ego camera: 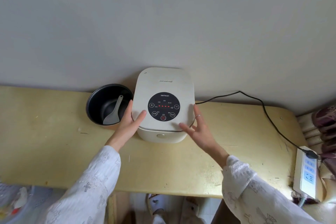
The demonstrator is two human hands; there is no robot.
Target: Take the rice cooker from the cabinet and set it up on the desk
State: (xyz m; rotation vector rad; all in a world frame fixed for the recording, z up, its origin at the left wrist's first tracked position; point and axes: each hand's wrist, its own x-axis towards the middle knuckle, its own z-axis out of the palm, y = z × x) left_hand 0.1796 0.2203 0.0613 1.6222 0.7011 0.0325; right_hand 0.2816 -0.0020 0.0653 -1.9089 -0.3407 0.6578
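A cream rice cooker stands on the yellow desk against the wall, lid closed. Its round black panel shows red lit dashes. My left hand lies flat against the cooker's left side, thumb on the lid, fingers apart. My right hand hovers at the cooker's front right corner with fingers spread; whether it touches is unclear. The black inner pot sits on the desk left of the cooker with a grey rice paddle lying inside it.
A black power cord runs from the cooker's right side across the desk to a white power strip at the desk's right edge. Patterned fabric lies beyond that edge. Clutter shows on the floor at lower left.
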